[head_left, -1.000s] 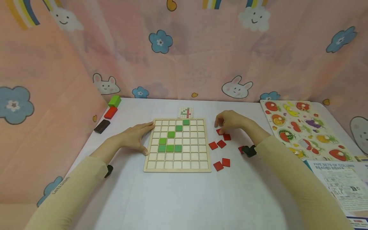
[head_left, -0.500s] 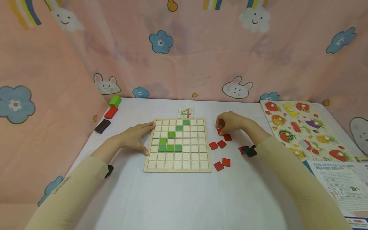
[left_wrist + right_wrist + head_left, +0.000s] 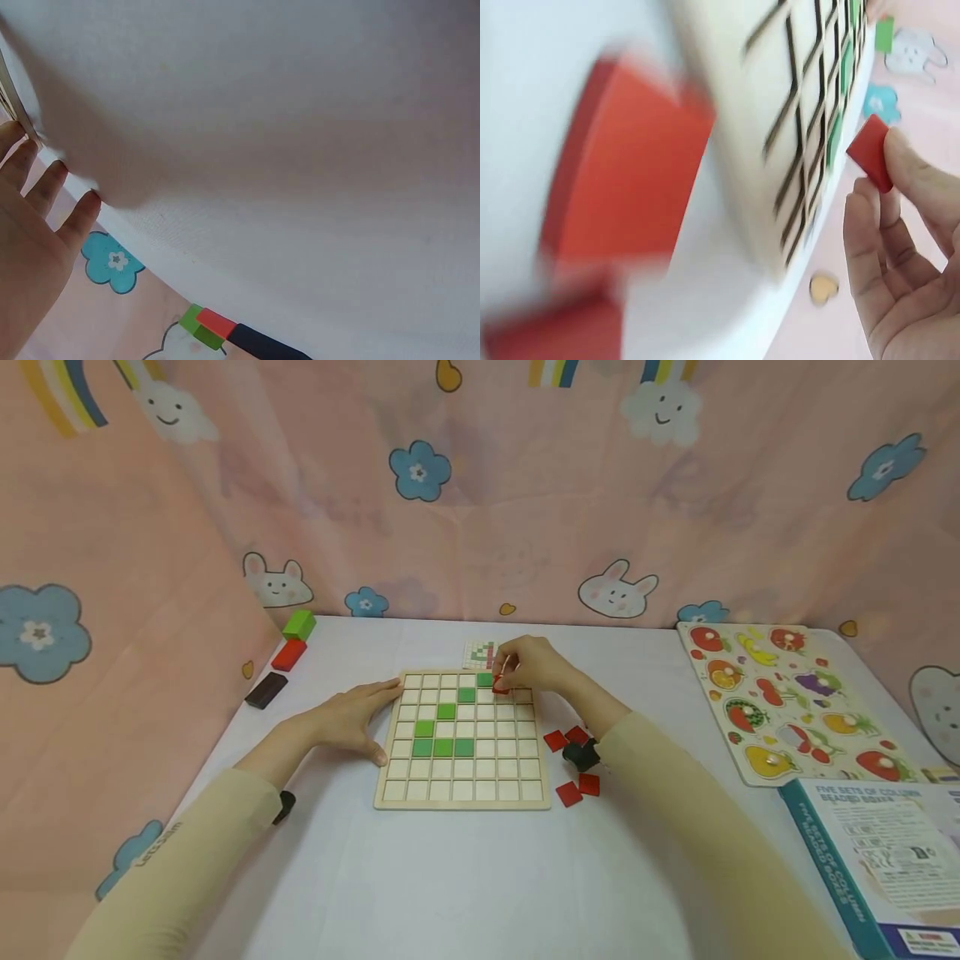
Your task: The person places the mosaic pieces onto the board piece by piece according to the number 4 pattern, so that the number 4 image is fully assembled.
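Three blocks lie at the far left of the table (image 3: 450, 877): a green block (image 3: 299, 624), a red block (image 3: 289, 653) and a black block (image 3: 266, 690), in a row running nearer. Right of them the left hand (image 3: 351, 718) lies flat with straight fingers, palm down, its fingertips touching the left edge of the board (image 3: 462, 793); it holds nothing. That wooden grid board carries green tiles (image 3: 442, 747) laid in a diagonal and a short row. Just beyond its far edge lies a small pattern card (image 3: 480, 653). Over the board's far row, right of the topmost green tile, the right hand (image 3: 528, 668) pinches a red tile (image 3: 500, 687) between thumb and fingertips; the right wrist view shows the tile (image 3: 871, 152) held tilted just off the board. Just right of the board loose red tiles (image 3: 577, 789) lie scattered on the table, some partly hidden by the right wrist. Farther right lies a fruit puzzle (image 3: 780, 697), and at the near right corner a printed box (image 3: 877, 852).
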The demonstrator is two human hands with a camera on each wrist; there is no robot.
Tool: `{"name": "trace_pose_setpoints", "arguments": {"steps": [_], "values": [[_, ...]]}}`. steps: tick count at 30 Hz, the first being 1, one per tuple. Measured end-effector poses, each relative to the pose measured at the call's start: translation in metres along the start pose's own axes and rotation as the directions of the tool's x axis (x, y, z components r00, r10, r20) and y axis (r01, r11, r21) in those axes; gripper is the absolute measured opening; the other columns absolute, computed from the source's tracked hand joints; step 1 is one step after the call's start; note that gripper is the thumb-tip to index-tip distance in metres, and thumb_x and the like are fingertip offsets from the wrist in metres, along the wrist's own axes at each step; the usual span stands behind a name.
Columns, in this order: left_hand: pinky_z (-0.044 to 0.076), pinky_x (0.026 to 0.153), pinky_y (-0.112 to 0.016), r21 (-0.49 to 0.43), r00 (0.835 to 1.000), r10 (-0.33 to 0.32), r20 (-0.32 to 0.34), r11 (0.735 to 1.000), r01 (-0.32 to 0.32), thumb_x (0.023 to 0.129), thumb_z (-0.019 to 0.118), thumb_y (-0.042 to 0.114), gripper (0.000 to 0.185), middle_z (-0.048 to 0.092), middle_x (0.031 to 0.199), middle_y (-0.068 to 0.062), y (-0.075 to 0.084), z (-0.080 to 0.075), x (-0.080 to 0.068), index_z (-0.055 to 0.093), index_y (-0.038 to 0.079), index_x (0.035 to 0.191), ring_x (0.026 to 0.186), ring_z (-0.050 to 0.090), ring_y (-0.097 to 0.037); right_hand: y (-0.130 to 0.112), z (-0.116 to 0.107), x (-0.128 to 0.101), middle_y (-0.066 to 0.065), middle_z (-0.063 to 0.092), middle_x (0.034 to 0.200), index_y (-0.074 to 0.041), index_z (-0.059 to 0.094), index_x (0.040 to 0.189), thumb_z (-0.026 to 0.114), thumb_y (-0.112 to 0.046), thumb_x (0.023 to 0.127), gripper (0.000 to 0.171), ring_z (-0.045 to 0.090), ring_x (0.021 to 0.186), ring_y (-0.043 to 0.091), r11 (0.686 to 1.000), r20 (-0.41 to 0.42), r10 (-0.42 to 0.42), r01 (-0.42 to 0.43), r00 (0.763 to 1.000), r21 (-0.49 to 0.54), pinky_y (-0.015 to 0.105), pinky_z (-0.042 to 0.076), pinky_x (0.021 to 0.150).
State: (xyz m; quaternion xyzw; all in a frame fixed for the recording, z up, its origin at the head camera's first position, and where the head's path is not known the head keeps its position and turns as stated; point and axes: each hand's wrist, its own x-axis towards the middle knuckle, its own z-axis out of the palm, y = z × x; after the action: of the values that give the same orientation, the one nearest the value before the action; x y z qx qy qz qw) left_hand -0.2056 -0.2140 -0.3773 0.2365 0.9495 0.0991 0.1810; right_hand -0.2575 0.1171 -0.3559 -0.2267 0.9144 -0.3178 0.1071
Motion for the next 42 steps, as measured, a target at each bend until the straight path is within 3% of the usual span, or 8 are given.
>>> {"name": "trace_pose_setpoints", "arguments": {"steps": [3,9,13,18,24,28,34,42], "values": [[0.025,0.116,-0.07,0.006,1.0,0.008,-0.005,1.0,-0.008,0.066,0.086,0.052,0.119,0.016,0.168,-0.009,-0.002,0.002,0.001,0.023,0.012,0.158,0.153,0.02,-0.042,-0.009,0.012,0.005,0.006,0.071,0.088,-0.011,0.075,0.092,0.077,-0.011,0.085,0.008,0.061,0.082,0.017,1.0,0.01,0.005,-0.005,1.0,0.0,0.025,0.048,0.073],[0.025,0.115,-0.07,0.004,1.0,0.013,-0.01,1.0,-0.013,0.066,0.086,0.053,0.119,0.017,0.168,-0.009,-0.003,0.003,0.002,0.023,0.012,0.158,0.152,0.021,-0.043,-0.014,0.024,0.009,0.008,0.072,0.092,-0.008,0.076,0.093,0.072,-0.003,0.087,0.008,0.062,0.079,0.017,0.999,0.022,0.037,-0.038,0.999,0.016,0.022,0.052,0.067],[0.024,0.116,-0.07,-0.001,1.0,0.008,-0.01,1.0,-0.008,0.066,0.086,0.052,0.118,0.016,0.168,-0.009,-0.003,0.003,0.001,0.023,0.012,0.158,0.152,0.02,-0.043,-0.015,0.026,0.01,0.006,0.074,0.095,-0.009,0.077,0.092,0.074,-0.005,0.086,0.008,0.063,0.086,0.017,0.999,0.029,0.02,-0.019,0.999,-0.042,0.026,0.053,0.075],[0.024,0.116,-0.07,-0.008,1.0,0.002,-0.005,1.0,-0.003,0.066,0.086,0.051,0.119,0.016,0.168,-0.008,-0.003,0.004,0.002,0.022,0.013,0.158,0.153,0.019,-0.042,-0.014,0.02,0.007,0.005,0.073,0.098,-0.011,0.076,0.099,0.073,-0.007,0.085,0.015,0.063,0.094,0.02,0.994,0.076,-0.004,0.012,0.997,-0.111,0.033,0.053,0.084],[0.023,0.117,-0.07,-0.007,1.0,-0.002,-0.002,1.0,0.002,0.065,0.087,0.051,0.12,0.015,0.169,-0.006,-0.004,0.004,0.001,0.021,0.015,0.159,0.154,0.019,-0.04,0.005,-0.001,-0.003,0.004,0.068,0.088,-0.012,0.074,0.093,0.074,-0.01,0.084,0.009,0.059,0.083,0.018,0.993,0.137,-0.028,0.043,0.99,-0.109,0.026,0.048,0.071],[0.023,0.116,-0.071,-0.001,1.0,0.003,-0.005,1.0,-0.003,0.064,0.086,0.053,0.121,0.015,0.169,-0.006,-0.004,0.004,0.002,0.021,0.015,0.159,0.154,0.019,-0.04,0.024,-0.018,-0.018,0.001,0.068,0.086,-0.014,0.072,0.089,0.078,-0.013,0.082,0.009,0.06,0.082,0.016,0.995,0.238,-0.001,0.025,0.971,-0.099,0.025,0.049,0.073],[0.023,0.115,-0.072,-0.002,1.0,0.009,-0.005,1.0,-0.009,0.065,0.086,0.053,0.12,0.015,0.169,-0.007,-0.003,0.003,0.002,0.022,0.013,0.159,0.153,0.02,-0.041,0.047,-0.035,-0.042,0.003,0.067,0.097,-0.016,0.072,0.095,0.081,-0.01,0.078,0.02,0.059,0.09,0.018,0.992,0.376,0.073,-0.029,0.924,-0.12,0.029,0.052,0.08],[0.023,0.116,-0.071,-0.003,1.0,0.005,-0.006,1.0,-0.005,0.066,0.086,0.051,0.119,0.015,0.169,-0.007,-0.003,0.003,0.001,0.022,0.013,0.158,0.153,0.02,-0.041,0.067,-0.048,-0.058,0.006,0.058,0.093,-0.015,0.067,0.093,0.084,-0.009,0.074,0.026,0.052,0.092,0.021,0.964,0.398,0.208,-0.118,0.894,-0.238,0.027,0.048,0.074]]}}
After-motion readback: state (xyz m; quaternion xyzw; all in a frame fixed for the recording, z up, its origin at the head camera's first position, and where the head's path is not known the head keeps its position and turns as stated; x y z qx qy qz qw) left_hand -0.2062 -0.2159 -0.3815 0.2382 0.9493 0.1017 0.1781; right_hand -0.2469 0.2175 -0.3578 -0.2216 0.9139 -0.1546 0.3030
